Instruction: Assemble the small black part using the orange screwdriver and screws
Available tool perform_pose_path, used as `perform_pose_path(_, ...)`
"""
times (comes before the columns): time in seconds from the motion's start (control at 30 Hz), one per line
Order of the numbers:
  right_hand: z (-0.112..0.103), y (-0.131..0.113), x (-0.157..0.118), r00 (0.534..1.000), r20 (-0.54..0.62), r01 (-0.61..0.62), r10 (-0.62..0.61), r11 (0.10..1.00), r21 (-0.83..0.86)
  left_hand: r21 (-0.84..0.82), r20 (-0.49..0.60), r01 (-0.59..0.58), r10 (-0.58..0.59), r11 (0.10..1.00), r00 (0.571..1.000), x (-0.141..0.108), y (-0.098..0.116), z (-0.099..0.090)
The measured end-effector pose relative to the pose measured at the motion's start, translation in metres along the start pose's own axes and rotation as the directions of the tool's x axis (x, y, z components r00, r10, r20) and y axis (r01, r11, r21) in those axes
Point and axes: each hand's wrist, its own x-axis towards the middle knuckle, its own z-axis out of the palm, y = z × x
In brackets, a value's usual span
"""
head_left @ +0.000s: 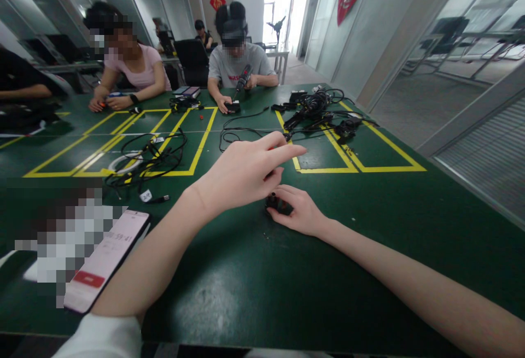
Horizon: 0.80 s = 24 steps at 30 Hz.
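- Head view: green table (369, 270) marked with yellow tape lines (361, 168).
- Right hand (301, 211) resting on the table, fingers curled around a small black part (275, 203), pinning it to the surface just near side of the tape lines.
- Left hand (246, 172) poised directly over the part, fingertips pinched down toward its top; whether anything is gripped cannot be told.
- Smartphone (107, 259) lying screen-up, well left of the part.
- Cable tangle (143, 158) beyond the phone.
- Seated person with electric screwdriver (243, 79) at far edge.
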Motion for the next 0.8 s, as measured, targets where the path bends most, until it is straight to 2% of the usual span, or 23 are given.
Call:
perform_pose_path(0.2, 0.0, -0.0007, 0.0007, 1.0, -0.009, 0.021, -0.021, 1.0, -0.003, 0.002, 0.004, -0.023, 0.023, 1.0, 1.0, 0.0005, 0.0007, -0.0018)
perform_pose_path(0.33, -0.0002, -0.0001, 0.0008, 1.0, -0.011, 0.027, -0.027, 1.0, 0.0, 0.016, 0.0, 0.022, -0.022, 1.0, 1.0, 0.0002, 0.0006, -0.0011)
perform_pose_path(0.5, 0.0, 0.0003, 0.0004, 1.0, -0.002, 0.013, -0.013, 1.0, -0.008, -0.032, -0.014, -0.034, 0.034, 0.999, 0.999, 0.0002, -0.0004, 0.0004)
perform_pose_path(0.67, 0.0007, 0.0002, 0.0002, 1.0, -0.009, 0.009, -0.009, 1.0, 0.01, -0.043, -0.008, 0.025, -0.025, 0.999, 1.0, 0.0001, 0.0009, -0.0001)
perform_pose_path(0.8, 0.0008, 0.0003, 0.0003, 1.0, -0.008, 0.008, -0.008, 1.0, 0.003, -0.065, -0.005, -0.024, 0.024, 0.998, 1.0, 0.0001, 0.0015, -0.0015)
